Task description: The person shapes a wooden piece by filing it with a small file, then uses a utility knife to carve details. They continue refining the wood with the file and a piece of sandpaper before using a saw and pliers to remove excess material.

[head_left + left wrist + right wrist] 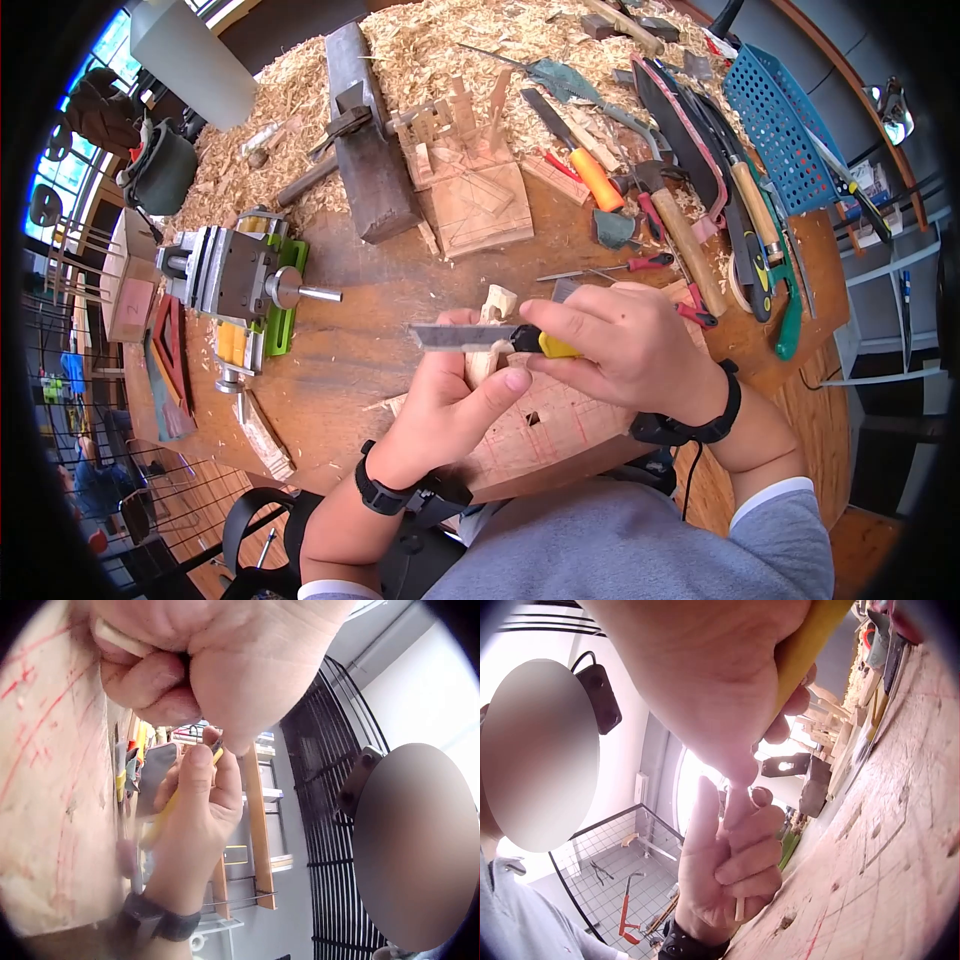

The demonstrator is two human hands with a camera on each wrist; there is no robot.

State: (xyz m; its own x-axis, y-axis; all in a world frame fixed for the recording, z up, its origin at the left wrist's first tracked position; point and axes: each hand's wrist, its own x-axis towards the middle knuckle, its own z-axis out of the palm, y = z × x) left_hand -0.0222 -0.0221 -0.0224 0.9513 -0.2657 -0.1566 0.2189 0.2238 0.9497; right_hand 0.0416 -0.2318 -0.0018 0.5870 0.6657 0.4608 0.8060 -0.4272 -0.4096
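Note:
My left hand (445, 405) grips a small carved piece of pale wood (497, 302), its upper end rising past the fingers. In my right hand (635, 345) is a yellow-and-black utility knife (558, 345). The long grey blade (455, 337) lies across the wood and overlaps the left fingers in the head view. My left thumb points toward the knife, close to the right fingers. The right wrist view shows the left fingers (750, 862) curled, with a pale wood end poking out below. Both hands are above a board with red lines (560, 440).
A vise (225, 275) stands at the left, near a wooden offcut (262, 435). Behind lie a dark wooden block (372, 150), notched wood pieces (480, 210) and a heap of shavings (430, 50). Chisels, a mallet handle (690, 245), saws and a blue basket (780, 130) crowd the right.

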